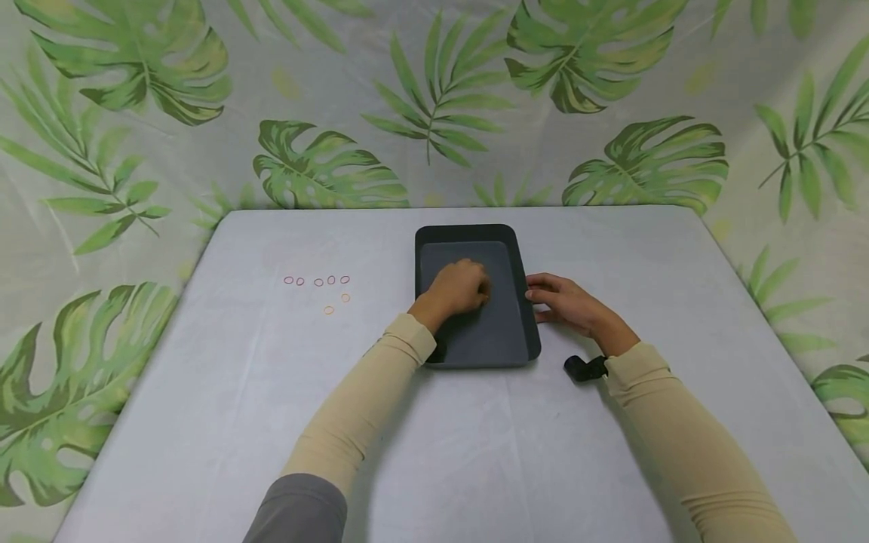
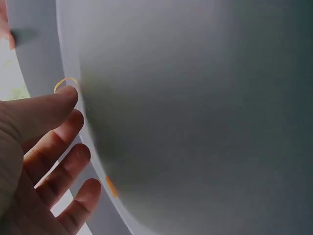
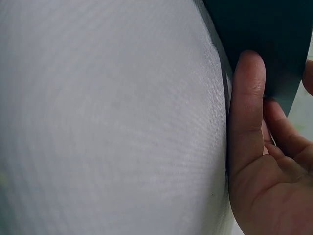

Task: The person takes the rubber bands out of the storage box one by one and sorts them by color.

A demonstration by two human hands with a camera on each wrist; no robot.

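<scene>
Over the dark grey tray, my left hand is inside its walls. In the left wrist view a thin yellow-orange rubber band is pinched at the thumb tip; the index finger is mostly hidden behind the thumb. Lower on the tray's floor edge shows a small orange strip, its kind unclear. My right hand touches the tray's outer right wall, the thumb lying straight against it and the other fingers spread along it.
Left of the tray, a row of several small red rubber bands lies on the white tablecloth. Two orange bands lie just below the row. A black camera sits at the right wrist. Leaf-patterned cloth hangs behind the table.
</scene>
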